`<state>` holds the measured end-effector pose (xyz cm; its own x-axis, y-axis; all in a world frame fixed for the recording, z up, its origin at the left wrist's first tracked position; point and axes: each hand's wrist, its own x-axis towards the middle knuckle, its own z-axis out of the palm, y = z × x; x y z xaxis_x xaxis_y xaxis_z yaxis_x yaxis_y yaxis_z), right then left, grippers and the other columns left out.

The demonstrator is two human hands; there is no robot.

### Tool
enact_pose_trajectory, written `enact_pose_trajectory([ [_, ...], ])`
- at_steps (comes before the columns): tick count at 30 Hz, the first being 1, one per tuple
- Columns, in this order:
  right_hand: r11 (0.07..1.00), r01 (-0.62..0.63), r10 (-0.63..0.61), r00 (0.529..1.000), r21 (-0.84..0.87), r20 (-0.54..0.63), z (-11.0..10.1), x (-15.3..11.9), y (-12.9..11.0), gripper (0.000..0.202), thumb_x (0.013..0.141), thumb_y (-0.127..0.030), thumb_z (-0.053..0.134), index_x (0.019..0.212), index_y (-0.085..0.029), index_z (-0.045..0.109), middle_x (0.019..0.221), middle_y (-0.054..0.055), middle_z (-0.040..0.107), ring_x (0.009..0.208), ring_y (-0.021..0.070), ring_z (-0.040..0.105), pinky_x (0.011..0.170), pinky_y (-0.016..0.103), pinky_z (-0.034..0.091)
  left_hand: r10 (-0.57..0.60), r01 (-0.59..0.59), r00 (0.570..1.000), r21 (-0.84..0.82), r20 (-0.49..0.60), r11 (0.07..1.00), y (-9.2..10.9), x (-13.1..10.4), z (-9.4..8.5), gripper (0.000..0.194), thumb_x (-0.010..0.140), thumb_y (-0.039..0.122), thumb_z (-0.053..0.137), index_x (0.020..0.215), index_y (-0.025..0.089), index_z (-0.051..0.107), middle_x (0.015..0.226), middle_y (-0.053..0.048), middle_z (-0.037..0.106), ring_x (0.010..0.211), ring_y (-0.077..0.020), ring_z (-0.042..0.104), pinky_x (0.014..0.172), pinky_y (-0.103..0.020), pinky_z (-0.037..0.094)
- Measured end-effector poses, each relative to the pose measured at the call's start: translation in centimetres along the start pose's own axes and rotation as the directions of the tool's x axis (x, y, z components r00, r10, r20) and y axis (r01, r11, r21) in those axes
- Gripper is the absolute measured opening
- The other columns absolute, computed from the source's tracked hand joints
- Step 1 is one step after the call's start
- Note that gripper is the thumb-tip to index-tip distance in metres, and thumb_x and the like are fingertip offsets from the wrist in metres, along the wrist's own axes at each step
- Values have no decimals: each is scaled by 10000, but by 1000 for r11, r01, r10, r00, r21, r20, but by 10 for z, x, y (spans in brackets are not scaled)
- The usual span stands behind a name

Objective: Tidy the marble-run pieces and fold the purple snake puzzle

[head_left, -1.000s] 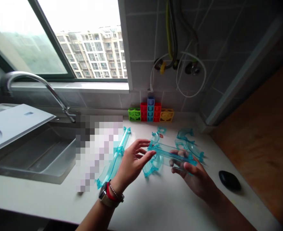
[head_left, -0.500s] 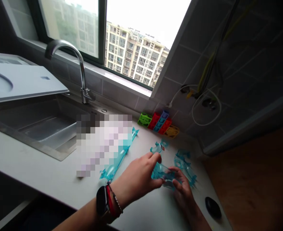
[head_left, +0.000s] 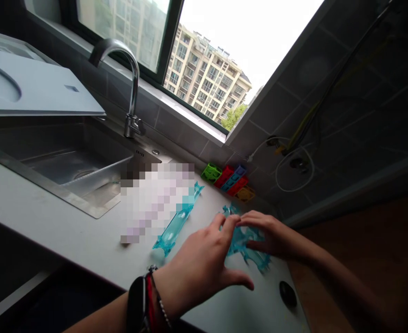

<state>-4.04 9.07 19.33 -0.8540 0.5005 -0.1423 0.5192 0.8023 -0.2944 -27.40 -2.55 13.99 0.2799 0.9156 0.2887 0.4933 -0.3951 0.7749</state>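
My left hand point(head_left: 207, 256), with a dark band and bracelets at the wrist, is open above the counter, its thumb spread away from its bent fingers. My right hand point(head_left: 271, 233) reaches in from the right with its thumb apart from its fingers, over a clear teal plastic piece point(head_left: 236, 240); whether it touches the piece is unclear. Another teal piece point(head_left: 258, 260) lies below my right hand, and one more point(head_left: 228, 210) sits beyond my fingertips. A long teal trough-shaped piece point(head_left: 178, 225) rests on the counter left of my hands.
A blurred patch point(head_left: 155, 203) covers something beside the long teal piece. Coloured plastic blocks point(head_left: 229, 179) line the wall. A sink point(head_left: 96, 203) with a tap point(head_left: 133, 92) and a white board point(head_left: 40, 88) are at left. A black oval object point(head_left: 288, 294) lies near the counter's right edge.
Both hands were around a teal piece. My left thumb has spread away from it, and my right hand has swung up and over the pieces from the right. The view has shifted.
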Motion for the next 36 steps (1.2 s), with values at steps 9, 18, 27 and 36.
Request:
enact_pose_trajectory([
  [9, 915, 83, -144, 981, -394, -130, -5, 124, 47, 449, 863, -114, 767, 1290, -237, 705, 1266, 113, 728, 1160, 302, 623, 1010, 462, 545, 105, -190, 862, 125, 495, 974, 17, -22, 3, 268, 908, 414, 713, 1072, 206, 675, 919, -92, 772, 769, -290, 750, 633, -336, 550],
  [18, 873, 219, -218, 974, -435, 53, 28, 194, 40, 468, 894, -68, 726, 1321, -258, 698, 1286, 92, 722, 1145, 280, 597, 990, 402, 511, -83, -33, 817, 189, 571, 981, 4, -20, 26, 289, 912, 174, 576, 1169, 214, 702, 953, -144, 785, 807, -300, 759, 631, -342, 550],
  [27, 851, 215, -208, 976, -478, 69, 33, 198, 49, 494, 887, -23, 687, 1336, -229, 681, 1334, 92, 703, 1141, 281, 593, 951, 388, 521, -176, 7, 791, 279, 585, 960, 5, -11, 23, 535, 826, 409, 808, 1254, 131, 647, 1150, -221, 743, 1015, -385, 736, 840, -488, 578],
  [36, 847, 197, -191, 980, -494, 63, 34, 194, 49, 551, 891, 16, 627, 1378, -241, 661, 1365, 78, 692, 1146, 279, 592, 923, 385, 533, -148, -7, 839, 284, 523, 959, 1, -14, 26, 560, 808, 526, 797, 1184, 128, 677, 1078, -208, 749, 941, -392, 745, 797, -504, 593],
])
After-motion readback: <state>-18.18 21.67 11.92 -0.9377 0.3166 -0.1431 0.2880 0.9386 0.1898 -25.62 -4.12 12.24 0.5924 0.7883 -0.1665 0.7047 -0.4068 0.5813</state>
